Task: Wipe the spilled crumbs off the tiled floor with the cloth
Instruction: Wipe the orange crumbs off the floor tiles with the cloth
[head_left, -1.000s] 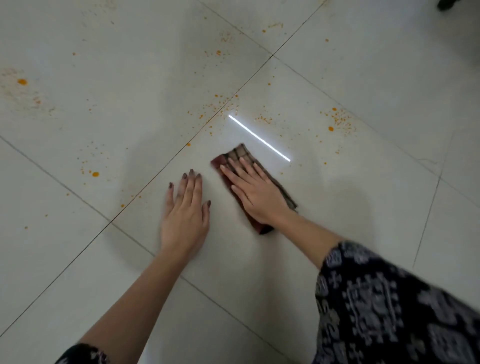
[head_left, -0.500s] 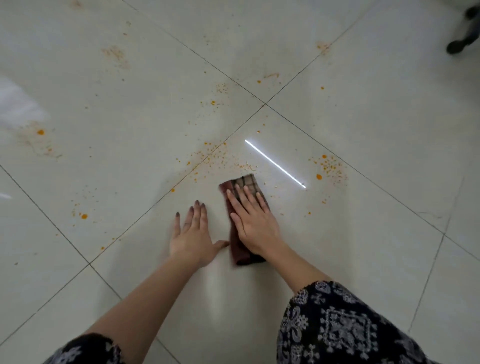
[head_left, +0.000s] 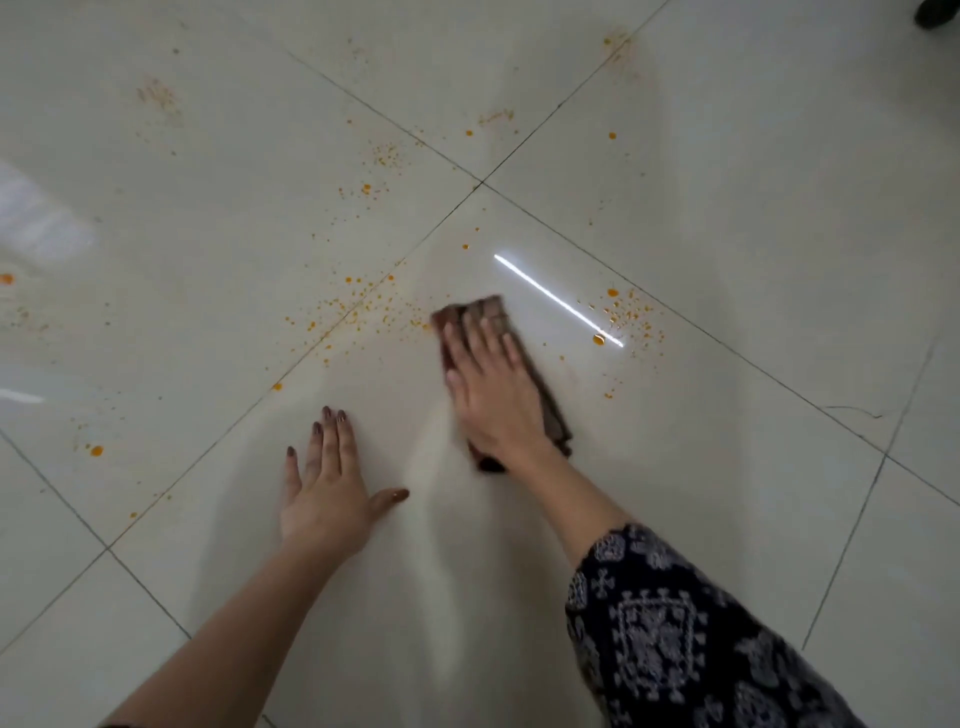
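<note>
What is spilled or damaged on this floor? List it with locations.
Orange crumbs speckle the pale tiles, thickest along the grout line left of the cloth; another patch lies right of it. A thin crack-like line marks a tile at far right.

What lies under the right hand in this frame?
The folded brown cloth, pressed flat on the tiled floor by the right hand. Its middle is covered; whatever lies beneath the cloth cannot be seen.

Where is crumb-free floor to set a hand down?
Bare: white tiled floor between left hand and right forearm; also near-right of the brown checked cloth under the right hand. Crowded: orange crumbs along the grout line left of the cloth and beside the light streak.
</note>
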